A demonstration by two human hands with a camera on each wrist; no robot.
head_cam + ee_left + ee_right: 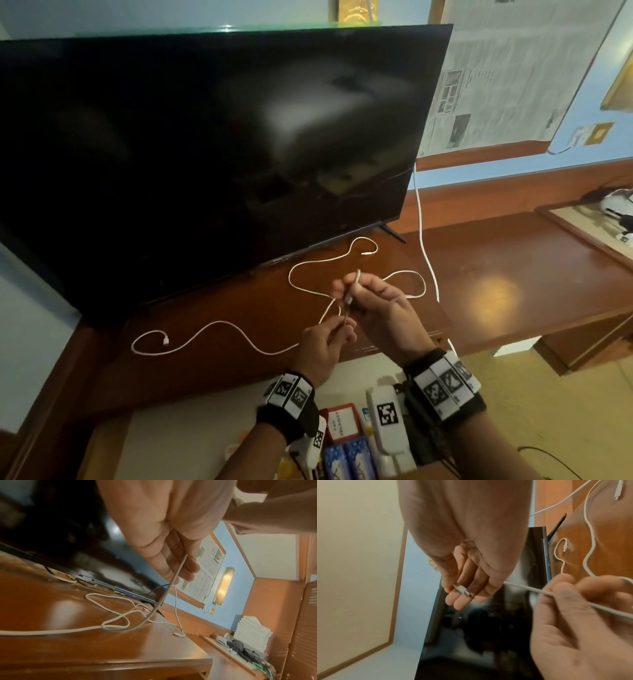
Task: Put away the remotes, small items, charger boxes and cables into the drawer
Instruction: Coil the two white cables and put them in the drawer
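Low in the centre of the head view, both hands work on one white cable (310, 291) above the wooden tabletop (513, 274). The right hand (387, 308) pinches the cable just behind its plug; in the right wrist view the plug (463, 589) lies across the curled fingers (462, 601) near the middle of the frame. The left hand (325, 342), just below and left of the right one, has a narrow grip on the same cable a little farther along, thumb and fingertips closed on it. From the hands the cable loops away over the tabletop toward the upper middle of the frame, ending near the foot of the dark television (205, 137). A second white cable (212, 330) snakes across the tabletop at lower left. At the bottom edge, under the wrists, the open drawer (171, 445) holds a white remote (387, 421) and blue boxes (346, 459).
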